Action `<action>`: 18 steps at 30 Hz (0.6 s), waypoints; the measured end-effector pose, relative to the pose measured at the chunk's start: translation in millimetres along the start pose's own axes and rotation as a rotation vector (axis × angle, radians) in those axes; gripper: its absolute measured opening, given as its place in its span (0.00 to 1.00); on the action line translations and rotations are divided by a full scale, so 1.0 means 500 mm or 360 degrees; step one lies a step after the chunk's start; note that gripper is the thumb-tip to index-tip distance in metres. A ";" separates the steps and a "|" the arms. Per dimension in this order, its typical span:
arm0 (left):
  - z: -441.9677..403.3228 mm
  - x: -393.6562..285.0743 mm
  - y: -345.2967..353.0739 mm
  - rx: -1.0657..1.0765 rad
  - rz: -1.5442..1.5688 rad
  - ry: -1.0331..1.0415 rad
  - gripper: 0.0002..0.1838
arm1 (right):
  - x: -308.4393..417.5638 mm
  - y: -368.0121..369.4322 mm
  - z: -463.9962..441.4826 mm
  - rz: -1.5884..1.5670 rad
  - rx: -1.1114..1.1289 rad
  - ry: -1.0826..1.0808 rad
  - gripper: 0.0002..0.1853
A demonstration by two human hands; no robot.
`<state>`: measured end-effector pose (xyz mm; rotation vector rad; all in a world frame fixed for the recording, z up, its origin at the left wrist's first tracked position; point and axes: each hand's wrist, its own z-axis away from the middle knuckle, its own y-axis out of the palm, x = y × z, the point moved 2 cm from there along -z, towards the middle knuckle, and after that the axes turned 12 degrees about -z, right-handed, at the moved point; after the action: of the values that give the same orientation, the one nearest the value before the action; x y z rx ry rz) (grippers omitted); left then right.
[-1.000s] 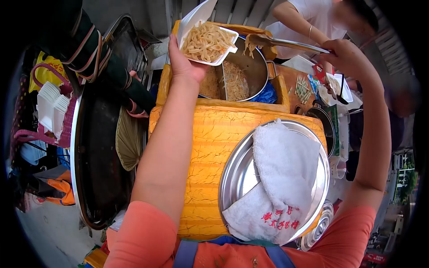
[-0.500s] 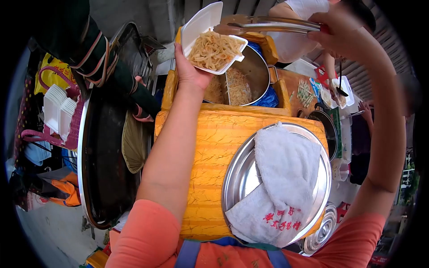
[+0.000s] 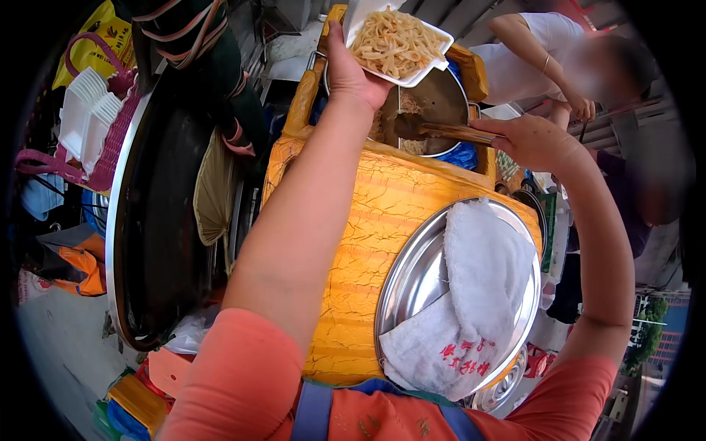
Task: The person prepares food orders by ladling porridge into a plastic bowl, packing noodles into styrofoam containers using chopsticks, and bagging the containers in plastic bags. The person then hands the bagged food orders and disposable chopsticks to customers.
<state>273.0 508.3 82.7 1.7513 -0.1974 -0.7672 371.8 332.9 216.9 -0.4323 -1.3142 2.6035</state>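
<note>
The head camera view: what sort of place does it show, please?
Probably a street food stall: the left hand holds an open foam box of noodles near a big metal pot, and more white boxes are stacked by a pink woven basket.

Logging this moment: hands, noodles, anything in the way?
Left hand holding open foam box, noodles inside. Right hand gripping tongs, tips at pot. Box hides part of pot.

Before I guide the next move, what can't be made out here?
All in the head view:
Lid of the foam box: cut off by the top edge.
Most fingers of the left hand: hidden under the box.
Part of the pot: behind box and hand.
Tongs, tips: blurred, load unclear.
Tray middle: under the towel.
</note>
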 end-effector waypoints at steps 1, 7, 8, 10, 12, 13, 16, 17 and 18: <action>0.001 0.001 -0.002 -0.0009 0.0008 0.0008 0.36 | 0.014 0.014 -0.023 0.0012 0.0006 -0.0005 0.21; 0.003 -0.008 0.001 -0.0044 0.0053 -0.0017 0.36 | 0.048 0.000 -0.117 0.0420 -0.0040 -0.0027 0.21; 0.002 -0.008 0.000 -0.0043 0.0063 -0.0017 0.36 | 0.017 -0.012 -0.134 0.0421 -0.0242 -0.0008 0.21; -0.003 -0.011 -0.001 -0.0028 0.0095 0.0001 0.36 | 0.003 -0.042 -0.129 0.0666 -0.0384 0.0070 0.20; -0.002 -0.013 0.000 -0.0035 0.0084 0.0015 0.37 | -0.028 -0.039 -0.125 0.0534 -0.0427 -0.0016 0.19; -0.001 -0.014 0.001 -0.0041 0.0067 0.0030 0.37 | -0.042 -0.038 -0.126 0.0399 -0.0474 -0.0103 0.19; 0.000 -0.015 -0.002 -0.0062 0.0083 -0.0017 0.30 | -0.049 -0.023 -0.114 0.0270 -0.0390 0.0008 0.21; 0.002 -0.013 0.000 -0.0051 0.0083 -0.0031 0.30 | -0.060 -0.008 -0.119 0.0194 -0.0380 0.0065 0.23; 0.005 -0.009 -0.002 -0.0113 0.0011 -0.0039 0.27 | -0.079 0.026 -0.141 -0.0010 -0.0306 0.0082 0.25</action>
<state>267.9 508.9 83.1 1.6742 -0.1907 -0.7823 432.5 366.3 173.7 -0.5209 -1.5514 2.4531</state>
